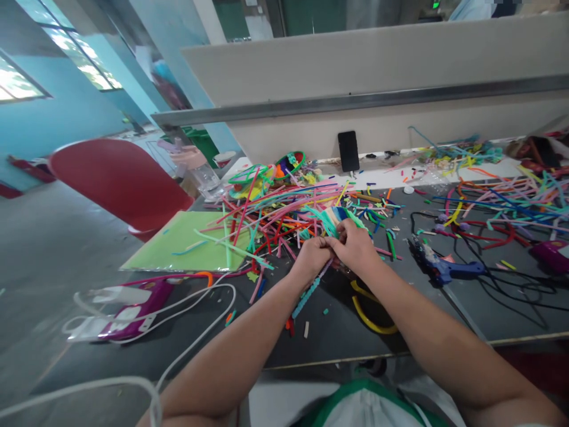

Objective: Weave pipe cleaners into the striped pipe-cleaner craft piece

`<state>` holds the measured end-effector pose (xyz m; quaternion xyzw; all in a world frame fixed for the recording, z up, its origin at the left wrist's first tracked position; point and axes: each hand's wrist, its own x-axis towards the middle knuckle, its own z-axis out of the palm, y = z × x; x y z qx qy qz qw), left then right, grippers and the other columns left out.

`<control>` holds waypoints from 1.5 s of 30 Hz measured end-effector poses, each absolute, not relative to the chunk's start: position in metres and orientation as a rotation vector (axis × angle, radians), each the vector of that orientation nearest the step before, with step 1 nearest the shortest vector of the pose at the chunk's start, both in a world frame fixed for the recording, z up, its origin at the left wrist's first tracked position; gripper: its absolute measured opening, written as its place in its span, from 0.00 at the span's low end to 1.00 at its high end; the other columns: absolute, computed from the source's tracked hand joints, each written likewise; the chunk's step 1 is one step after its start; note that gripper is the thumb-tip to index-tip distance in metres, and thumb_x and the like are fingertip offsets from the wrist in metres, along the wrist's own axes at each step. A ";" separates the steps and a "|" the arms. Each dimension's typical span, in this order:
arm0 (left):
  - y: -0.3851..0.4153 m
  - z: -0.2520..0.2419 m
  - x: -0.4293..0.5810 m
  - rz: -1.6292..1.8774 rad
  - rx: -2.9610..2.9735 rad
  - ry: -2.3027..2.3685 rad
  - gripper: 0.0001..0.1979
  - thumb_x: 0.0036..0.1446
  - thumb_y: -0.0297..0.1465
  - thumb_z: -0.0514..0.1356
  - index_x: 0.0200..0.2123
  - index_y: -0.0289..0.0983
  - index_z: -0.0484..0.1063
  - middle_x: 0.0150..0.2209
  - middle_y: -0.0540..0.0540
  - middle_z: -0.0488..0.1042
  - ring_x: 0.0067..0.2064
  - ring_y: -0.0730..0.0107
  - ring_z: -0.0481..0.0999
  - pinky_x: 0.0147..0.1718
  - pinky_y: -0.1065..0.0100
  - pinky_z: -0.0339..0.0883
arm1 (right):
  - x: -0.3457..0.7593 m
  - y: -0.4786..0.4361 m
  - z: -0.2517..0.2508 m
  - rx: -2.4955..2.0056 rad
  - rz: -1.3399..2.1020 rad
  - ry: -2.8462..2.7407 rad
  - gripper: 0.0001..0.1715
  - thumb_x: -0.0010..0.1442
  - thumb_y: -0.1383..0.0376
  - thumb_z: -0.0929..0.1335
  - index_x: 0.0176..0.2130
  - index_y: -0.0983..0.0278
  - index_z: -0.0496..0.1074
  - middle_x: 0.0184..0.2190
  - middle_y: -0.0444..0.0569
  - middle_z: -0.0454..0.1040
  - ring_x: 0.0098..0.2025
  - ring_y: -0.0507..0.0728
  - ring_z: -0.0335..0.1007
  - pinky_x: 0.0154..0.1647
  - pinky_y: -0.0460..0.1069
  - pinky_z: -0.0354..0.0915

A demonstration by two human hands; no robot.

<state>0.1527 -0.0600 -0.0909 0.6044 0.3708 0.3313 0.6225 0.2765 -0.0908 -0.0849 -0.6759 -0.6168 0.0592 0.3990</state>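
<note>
Both my hands meet over the dark table (338,332), just in front of a heap of coloured pipe cleaners (284,216). My left hand (312,256) is closed on a thin pink and teal pipe cleaner (309,292) that hangs down toward me. My right hand (355,244) is closed on a bundle of teal, blue and cream pipe cleaners (332,218) that fans out above its fingers. The two hands touch at the fingertips.
A green sheet (178,243) lies left of the heap. A blue glue gun (438,265) with black cable lies to the right. A magenta device (133,308) with white cables sits near left. A black phone (348,150) leans on the partition. More pipe cleaners (511,196) spread far right.
</note>
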 end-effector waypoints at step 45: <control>-0.051 -0.098 0.151 0.663 0.863 0.792 0.07 0.48 0.20 0.64 0.34 0.27 0.73 0.28 0.43 0.76 0.27 0.73 0.77 0.31 0.73 0.73 | 0.296 -0.080 -0.098 -1.837 0.015 -1.545 0.07 0.54 0.63 0.66 0.30 0.62 0.73 0.24 0.46 0.75 0.31 0.55 0.70 0.37 0.48 0.57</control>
